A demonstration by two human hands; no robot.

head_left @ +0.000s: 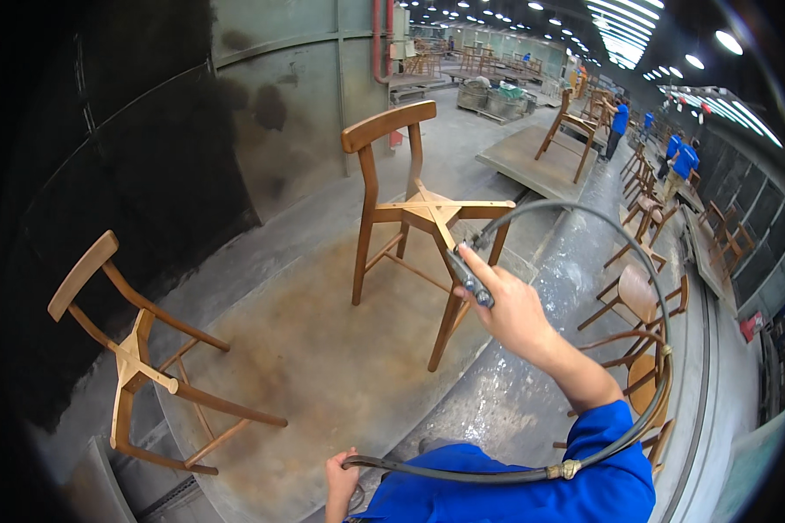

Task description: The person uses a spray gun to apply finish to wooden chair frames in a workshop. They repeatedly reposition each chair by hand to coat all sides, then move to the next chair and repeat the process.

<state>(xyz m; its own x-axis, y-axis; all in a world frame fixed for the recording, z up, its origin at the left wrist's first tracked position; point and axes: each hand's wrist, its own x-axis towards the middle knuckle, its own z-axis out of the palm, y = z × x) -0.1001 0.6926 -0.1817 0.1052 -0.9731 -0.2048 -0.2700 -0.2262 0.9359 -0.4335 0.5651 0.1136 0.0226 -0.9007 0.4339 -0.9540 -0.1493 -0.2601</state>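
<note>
My right hand (513, 307) is wrapped round a metal spray gun (473, 281), raised in front of a brown wooden chair frame (389, 127). This chair stands upright with a bare, pale cross-brace (434, 209) where a seat would lie. The gun's front end overlaps the chair's near side in view; I cannot tell if they touch. From the gun a dark hose (624, 228) loops out right and back across my body. Low in the middle, my left hand (342, 473) is closed on that hose. A second chair frame (135, 366) stands at the left, apart from both hands.
Both chairs stand on a stained grey platform (314, 349). A dark wall (105, 174) rises on the left. Several chairs (638, 296) line the right, beside a floor rail (705, 383). Farther off, another platform (525, 161) bears a chair, and people in blue (617, 122) stand nearby.
</note>
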